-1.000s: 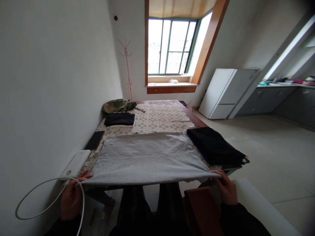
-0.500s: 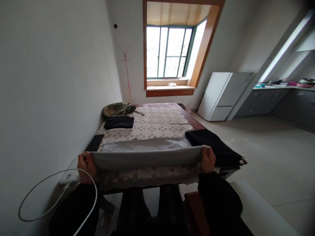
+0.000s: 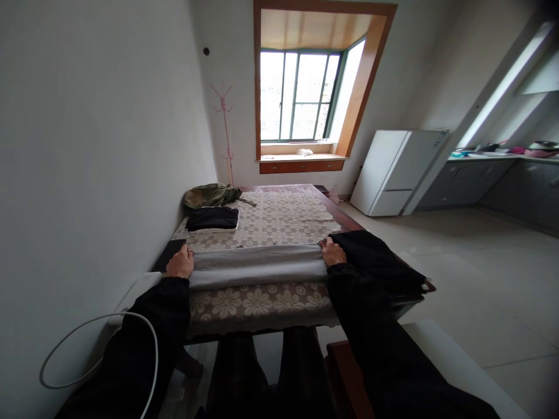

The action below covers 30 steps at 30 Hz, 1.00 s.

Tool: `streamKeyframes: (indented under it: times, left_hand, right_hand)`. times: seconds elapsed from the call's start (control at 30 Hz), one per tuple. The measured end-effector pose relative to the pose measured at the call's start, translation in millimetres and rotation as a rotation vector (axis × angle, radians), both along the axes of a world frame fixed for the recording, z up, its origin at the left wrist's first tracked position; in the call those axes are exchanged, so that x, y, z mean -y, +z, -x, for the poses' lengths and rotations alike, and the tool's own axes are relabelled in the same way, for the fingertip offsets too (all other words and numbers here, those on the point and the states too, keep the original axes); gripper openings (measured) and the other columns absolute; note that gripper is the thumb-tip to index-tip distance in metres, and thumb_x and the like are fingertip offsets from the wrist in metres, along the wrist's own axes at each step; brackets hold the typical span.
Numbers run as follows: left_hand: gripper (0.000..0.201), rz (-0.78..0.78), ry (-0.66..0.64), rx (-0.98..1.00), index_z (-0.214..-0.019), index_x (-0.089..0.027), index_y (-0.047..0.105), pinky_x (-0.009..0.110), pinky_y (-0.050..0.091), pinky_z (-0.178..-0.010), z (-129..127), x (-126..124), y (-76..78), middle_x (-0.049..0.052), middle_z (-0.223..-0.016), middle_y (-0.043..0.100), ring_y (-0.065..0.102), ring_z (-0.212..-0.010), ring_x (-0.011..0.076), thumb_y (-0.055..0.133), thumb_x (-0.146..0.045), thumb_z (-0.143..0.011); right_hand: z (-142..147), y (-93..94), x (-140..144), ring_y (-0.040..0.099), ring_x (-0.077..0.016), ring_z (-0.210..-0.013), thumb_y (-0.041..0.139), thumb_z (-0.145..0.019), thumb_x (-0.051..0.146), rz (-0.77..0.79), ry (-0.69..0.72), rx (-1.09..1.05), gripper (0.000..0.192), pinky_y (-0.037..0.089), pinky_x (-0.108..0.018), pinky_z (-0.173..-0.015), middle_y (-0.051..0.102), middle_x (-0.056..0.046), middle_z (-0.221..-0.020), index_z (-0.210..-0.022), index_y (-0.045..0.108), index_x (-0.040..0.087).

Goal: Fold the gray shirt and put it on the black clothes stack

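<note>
A light grey cloth (image 3: 257, 265), folded into a long strip, lies across the near part of the table. Its exact kind does not show. At its far left corner, my left hand (image 3: 181, 263) pinches the fabric with closed fingers. The far right corner is gripped by my right hand (image 3: 332, 251), just beside a black folded garment (image 3: 378, 259). Between the two hands the cloth is stretched fairly flat, with slight creases. Below its near edge, the floral lace tablecloth (image 3: 262, 302) is exposed.
A smaller black folded garment (image 3: 212, 218) and a green bag (image 3: 209, 195) lie at the table's back left. A white cable (image 3: 152, 349) loops over my left sleeve from a white box (image 3: 137, 291) by the wall. A fridge (image 3: 397, 171) stands beyond, right.
Both hands have moved forward, away from me, and closer together. The near edge of the grey cloth, raised before, is now folded over onto its far part and lies lower on the table.
</note>
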<state>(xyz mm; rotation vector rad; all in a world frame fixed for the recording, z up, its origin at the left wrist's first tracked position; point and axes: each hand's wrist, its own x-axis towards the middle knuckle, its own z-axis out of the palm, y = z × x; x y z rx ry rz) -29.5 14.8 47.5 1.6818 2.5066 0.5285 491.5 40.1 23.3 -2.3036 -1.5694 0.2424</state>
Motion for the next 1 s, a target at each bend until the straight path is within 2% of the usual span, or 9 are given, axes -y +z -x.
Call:
streamKeyframes:
  times: [0.17, 0.33, 0.47, 0.7, 0.83, 0.93, 1.0]
  left_hand:
    - [0.037, -0.027, -0.033, -0.018, -0.125, -0.018, 0.062, 0.042, 0.049, -0.085, 2, -7, -2.4, 0.021, -0.120, 0.073, 0.070, -0.106, 0.0347, 0.038, -0.037, -0.103]
    - [0.042, -0.083, 0.015, -0.028, -0.133, -0.020, 0.057, 0.043, 0.050, -0.088, 1, -8, -10.7, 0.018, -0.134, 0.068, 0.069, -0.112, 0.0344, 0.031, -0.039, -0.106]
    - [0.043, -0.108, 0.048, -0.032, -0.135, -0.020, 0.055, 0.042, 0.051, -0.088, 3, -8, -13.3, 0.018, -0.127, 0.072, 0.069, -0.114, 0.0340, 0.030, -0.041, -0.106]
    - [0.037, -0.082, 0.035, -0.069, -0.125, -0.020, 0.060, 0.042, 0.052, -0.084, 3, -10, -18.8, 0.018, -0.116, 0.075, 0.071, -0.105, 0.0339, 0.037, -0.039, -0.104]
    - [0.035, -0.110, -0.028, -0.115, -0.124, -0.019, 0.061, 0.043, 0.053, -0.087, 3, -9, -17.0, 0.018, -0.123, 0.072, 0.067, -0.113, 0.0336, 0.037, -0.034, -0.103]
    - [0.034, -0.157, -0.123, -0.164, -0.128, -0.019, 0.061, 0.046, 0.047, -0.105, 0, -7, -13.9, 0.017, -0.138, 0.065, 0.054, -0.134, 0.0326, 0.042, -0.026, -0.100]
    - [0.037, -0.192, -0.244, -0.213, -0.130, -0.020, 0.062, 0.050, 0.035, -0.119, -10, -3, -14.2, 0.014, -0.145, 0.061, 0.047, -0.143, 0.0305, 0.045, -0.021, -0.098]
  right_hand:
    - [1, -1.2, -5, 0.069, -0.0362, -0.113, 0.039, -0.108, 0.040, 0.021, -0.013, 0.045, 0.043, 0.050, -0.043, -0.093, 0.072, -0.024, -0.114, -0.134, 0.059, 0.014]
    - [4, -6.7, -2, 0.070, -0.0349, -0.112, 0.030, -0.110, 0.038, -0.021, -0.048, 0.104, 0.045, 0.050, -0.044, -0.094, 0.072, -0.022, -0.114, -0.143, 0.050, 0.015]
    - [3, -9.0, -1, 0.072, -0.0333, -0.108, 0.029, -0.110, 0.039, -0.052, -0.078, 0.141, 0.046, 0.051, -0.041, -0.092, 0.073, -0.021, -0.112, -0.146, 0.046, 0.015]
    - [4, -11.1, -4, 0.072, -0.0321, -0.107, 0.036, -0.108, 0.039, 0.013, -0.025, 0.159, 0.041, 0.051, -0.039, -0.089, 0.074, -0.020, -0.112, -0.135, 0.058, 0.017]
    - [6, -11.0, -3, 0.071, -0.0319, -0.106, 0.035, -0.107, 0.036, 0.004, 0.006, 0.180, 0.042, 0.051, -0.041, -0.090, 0.073, -0.020, -0.114, -0.136, 0.057, 0.014]
    - [7, -5.7, 0, 0.064, -0.0310, -0.118, 0.038, -0.105, 0.030, -0.034, 0.044, 0.203, 0.041, 0.048, -0.040, -0.097, 0.067, -0.021, -0.129, -0.139, 0.055, 0.014]
    - [14, -0.5, 4, 0.053, -0.0320, -0.133, 0.041, -0.102, 0.023, -0.107, 0.098, 0.266, 0.045, 0.041, -0.044, -0.108, 0.057, -0.021, -0.146, -0.145, 0.051, 0.014]
